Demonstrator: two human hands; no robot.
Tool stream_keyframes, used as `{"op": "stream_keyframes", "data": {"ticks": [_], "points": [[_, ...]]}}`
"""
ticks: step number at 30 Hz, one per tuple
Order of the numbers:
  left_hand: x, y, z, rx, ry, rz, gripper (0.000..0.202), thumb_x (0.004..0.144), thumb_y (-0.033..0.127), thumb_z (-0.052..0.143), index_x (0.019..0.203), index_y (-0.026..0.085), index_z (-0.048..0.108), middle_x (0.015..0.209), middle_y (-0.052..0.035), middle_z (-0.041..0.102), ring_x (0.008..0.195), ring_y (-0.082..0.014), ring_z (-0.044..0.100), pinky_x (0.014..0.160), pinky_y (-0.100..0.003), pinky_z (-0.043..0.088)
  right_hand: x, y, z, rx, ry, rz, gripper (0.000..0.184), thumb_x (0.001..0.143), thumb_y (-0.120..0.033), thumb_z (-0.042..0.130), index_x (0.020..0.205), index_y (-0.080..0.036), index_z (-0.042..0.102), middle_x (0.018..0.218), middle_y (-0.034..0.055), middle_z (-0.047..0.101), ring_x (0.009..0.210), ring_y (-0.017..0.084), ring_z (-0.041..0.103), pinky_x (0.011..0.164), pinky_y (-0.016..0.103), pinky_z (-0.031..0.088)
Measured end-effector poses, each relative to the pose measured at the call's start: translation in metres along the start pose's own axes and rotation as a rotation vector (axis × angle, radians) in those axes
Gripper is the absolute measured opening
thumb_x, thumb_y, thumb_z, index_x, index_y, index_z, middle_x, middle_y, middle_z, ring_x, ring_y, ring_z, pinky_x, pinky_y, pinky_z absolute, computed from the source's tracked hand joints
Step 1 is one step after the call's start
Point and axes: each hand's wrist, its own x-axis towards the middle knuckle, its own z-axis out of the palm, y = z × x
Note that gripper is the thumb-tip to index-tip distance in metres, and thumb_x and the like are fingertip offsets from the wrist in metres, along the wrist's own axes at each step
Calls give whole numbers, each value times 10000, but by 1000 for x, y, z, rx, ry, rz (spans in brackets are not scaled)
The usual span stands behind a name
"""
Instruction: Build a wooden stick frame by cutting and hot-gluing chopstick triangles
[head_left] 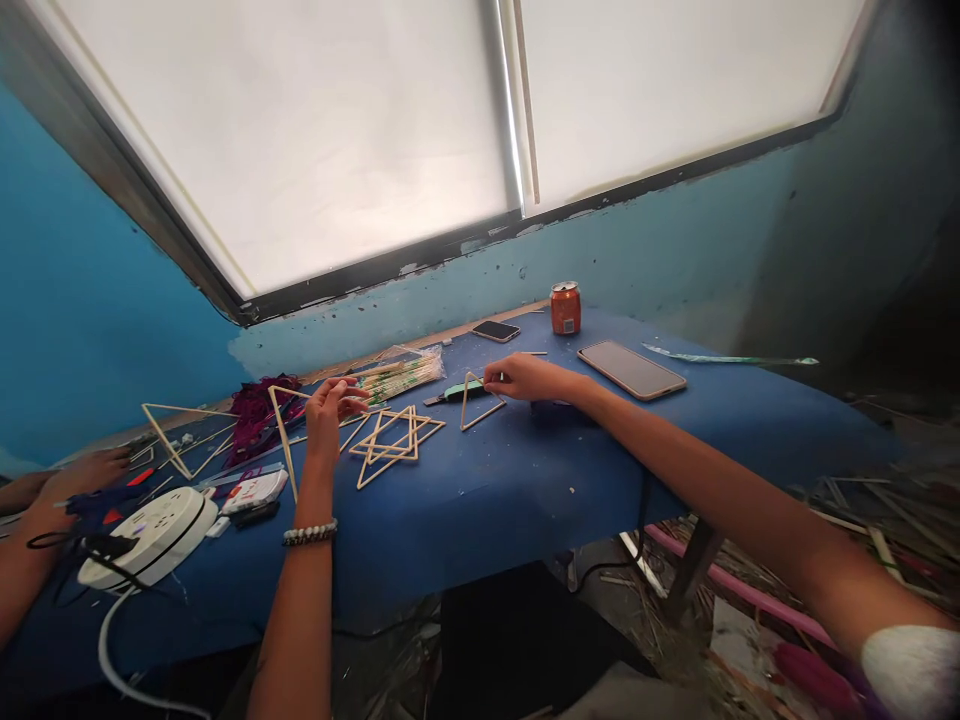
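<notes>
My right hand is closed at the fingertips on a small triangle of thin wooden sticks, which stands at a tilt over the blue table. To the left, my left hand is raised with its fingers drawn together in a pinch; what they hold, if anything, is too small to make out. Another stick triangle shows behind that hand and wrist, partly hidden. Between the hands lies a six-pointed star of sticks. Just behind the small triangle is a green utility knife.
A bag of sticks, purple threads, a dark phone, an orange-red can and a larger phone stand or lie farther back. At left are a white power strip and another person's hand.
</notes>
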Motion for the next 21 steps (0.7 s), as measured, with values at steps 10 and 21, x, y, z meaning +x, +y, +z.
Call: {"op": "stream_keyframes", "data": {"ticks": [10, 21], "points": [[-20, 31, 110, 476, -374, 173, 145, 753, 356, 820, 832, 239, 790, 774, -51, 732, 691, -234, 635, 639, -285, 421, -1, -6, -3, -46, -6, -8, 209, 953, -262, 564, 1018, -165, 737, 824, 40, 712, 657, 123, 535, 646, 236, 312], [-4, 13, 115, 494, -629, 147, 331, 776, 486, 755, 932, 194, 763, 917, -56, 760, 739, -173, 654, 638, -267, 488, -1, -1, -1, -33, 21, -28, 168, 932, -261, 597, 977, -184, 739, 804, 15, 709, 645, 103, 518, 616, 228, 289]]}}
